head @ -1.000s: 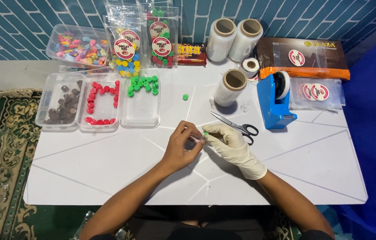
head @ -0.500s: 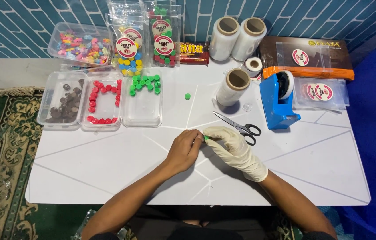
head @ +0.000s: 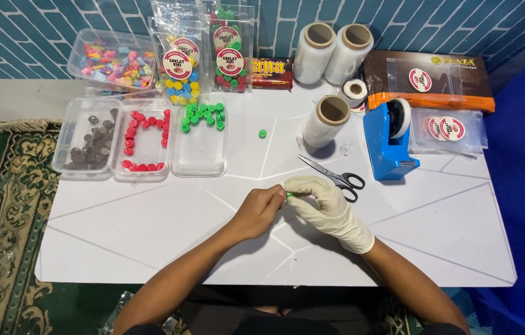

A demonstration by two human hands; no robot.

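Observation:
My bare left hand [head: 261, 209] and my right hand [head: 324, 201], in a cream rubber glove, meet fingertip to fingertip above the middle of the white table [head: 150, 236]. A small green piece [head: 288, 195] is pinched between the fingers of both hands; most of it is hidden. Black-handled scissors [head: 335, 177] lie just beyond my right hand. A single green round candy [head: 262, 133] lies alone farther back on the table.
Three clear trays sit at the back left: brown candies [head: 85, 146], red candies [head: 144, 139], green candies [head: 203, 133]. Behind them are a tub of mixed sweets [head: 110, 59] and candy bags [head: 178, 62]. Film rolls [head: 327, 121], a blue tape dispenser [head: 386, 142] and sticker bags [head: 448, 127] stand right.
Both hands stay together at the table's middle, with only slight finger movement. The camera view has shifted a little.

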